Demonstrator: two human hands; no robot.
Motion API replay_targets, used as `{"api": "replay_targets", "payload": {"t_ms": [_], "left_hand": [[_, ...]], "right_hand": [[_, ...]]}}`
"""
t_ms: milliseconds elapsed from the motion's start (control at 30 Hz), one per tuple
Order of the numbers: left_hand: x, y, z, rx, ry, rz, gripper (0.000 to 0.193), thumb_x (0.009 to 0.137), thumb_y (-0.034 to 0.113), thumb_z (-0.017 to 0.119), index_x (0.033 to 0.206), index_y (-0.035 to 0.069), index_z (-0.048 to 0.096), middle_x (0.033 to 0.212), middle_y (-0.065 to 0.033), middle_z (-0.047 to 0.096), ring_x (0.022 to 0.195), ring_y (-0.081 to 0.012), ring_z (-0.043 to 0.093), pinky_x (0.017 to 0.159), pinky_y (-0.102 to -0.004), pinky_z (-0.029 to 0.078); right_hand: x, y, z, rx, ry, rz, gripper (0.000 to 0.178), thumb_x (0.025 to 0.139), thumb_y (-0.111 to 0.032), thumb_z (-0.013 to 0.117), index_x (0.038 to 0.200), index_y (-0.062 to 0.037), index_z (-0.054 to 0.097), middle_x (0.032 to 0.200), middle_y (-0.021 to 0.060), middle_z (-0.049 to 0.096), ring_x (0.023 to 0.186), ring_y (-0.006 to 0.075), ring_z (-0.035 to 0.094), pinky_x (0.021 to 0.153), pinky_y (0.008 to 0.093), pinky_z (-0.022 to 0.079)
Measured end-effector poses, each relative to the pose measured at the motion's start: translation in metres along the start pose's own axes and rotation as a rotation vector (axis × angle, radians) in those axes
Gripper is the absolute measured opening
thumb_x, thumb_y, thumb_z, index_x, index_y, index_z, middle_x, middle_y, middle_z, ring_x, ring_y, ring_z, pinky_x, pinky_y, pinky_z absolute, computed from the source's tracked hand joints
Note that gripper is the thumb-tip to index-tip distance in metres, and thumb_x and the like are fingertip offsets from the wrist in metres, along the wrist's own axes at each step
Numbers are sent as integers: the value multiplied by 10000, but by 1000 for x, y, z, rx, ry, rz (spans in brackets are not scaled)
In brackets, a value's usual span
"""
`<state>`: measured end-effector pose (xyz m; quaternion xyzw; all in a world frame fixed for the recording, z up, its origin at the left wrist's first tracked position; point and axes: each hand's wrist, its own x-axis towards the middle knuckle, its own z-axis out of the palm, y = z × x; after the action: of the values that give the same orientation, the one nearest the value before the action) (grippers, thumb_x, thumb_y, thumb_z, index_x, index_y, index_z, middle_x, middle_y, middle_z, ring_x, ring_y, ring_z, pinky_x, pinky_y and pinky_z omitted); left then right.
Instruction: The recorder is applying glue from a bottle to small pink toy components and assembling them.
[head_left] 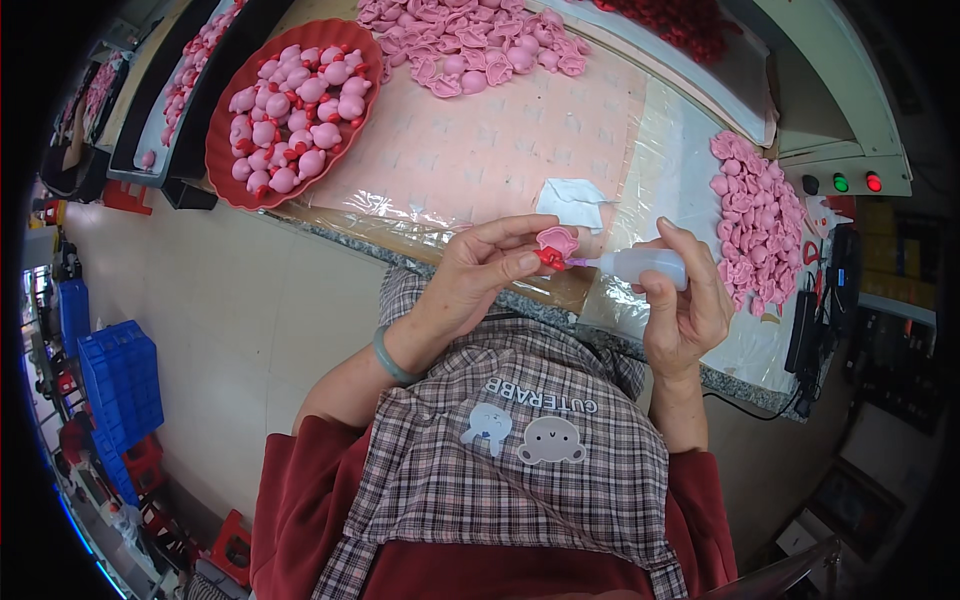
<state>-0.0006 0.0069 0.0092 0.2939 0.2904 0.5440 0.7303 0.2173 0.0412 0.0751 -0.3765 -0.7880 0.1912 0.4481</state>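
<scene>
My left hand (482, 268) is closed, pinching a small pink shell-like piece (557, 240) with a red bow-shaped part (550, 259) at its lower side. In my right hand (690, 303) lies a translucent white squeeze bottle (645, 266), tilted nearly level and gripped between thumb and fingers. Its thin nozzle (582, 262) points left and meets or nearly touches the red part; contact is too small to tell. Both hands are above the table's near edge. Just beyond them is a folded white cloth (572, 203).
A red scalloped bowl (222, 176) of pink-and-red pieces stands at the left of the table (470, 150). Loose pink pieces form piles at the back (470, 45) and right (757, 215). A machine panel (855, 180) with lit green and red buttons is at right. Blue crates (120, 385) stand on the floor.
</scene>
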Motion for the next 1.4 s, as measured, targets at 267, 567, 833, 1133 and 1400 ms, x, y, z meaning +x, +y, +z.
{"api": "replay_targets", "payload": {"t_ms": [267,567,833,1133,1400], "left_hand": [[-1,0,0,5,-1,-4,423,929,104,621,1317,-33,525,1267,-183,605,1171,-244,593,969,-360,504],[0,-3,-3,36,-17,-12,421,932,109,617,1319,-29,525,1280,-190,599,1182,-255,590,974,-367,506],[2,-4,-3,12,-46,-11,411,941,114,603,1318,-28,526,1280,-193,597,1192,-265,585,982,-380,509],[0,-3,-2,11,-52,-21,418,941,130,607,1315,-37,526,1274,-193,600,1191,-264,584,988,-385,506],[0,-4,-2,16,-48,-26,428,939,141,613,1318,-35,525,1273,-190,601,1186,-263,587,987,-385,508]], "right_hand": [[0,-1,1,-17,-33,-4,346,934,-161,646,1209,44,603,885,138,652,656,131,604,548,221,480],[3,-6,4,-12,3,25,410,790,-138,766,1152,12,645,933,145,700,737,222,627,626,297,498],[5,-4,0,-51,-52,-32,372,901,-172,680,1193,48,614,875,148,651,745,183,631,619,266,493],[3,-6,0,-45,-40,-32,378,893,-166,687,1196,45,612,874,149,652,741,181,625,618,267,493],[4,-5,1,-39,-55,-33,379,893,-172,689,1196,42,611,882,144,654,737,178,626,609,262,491]]}}
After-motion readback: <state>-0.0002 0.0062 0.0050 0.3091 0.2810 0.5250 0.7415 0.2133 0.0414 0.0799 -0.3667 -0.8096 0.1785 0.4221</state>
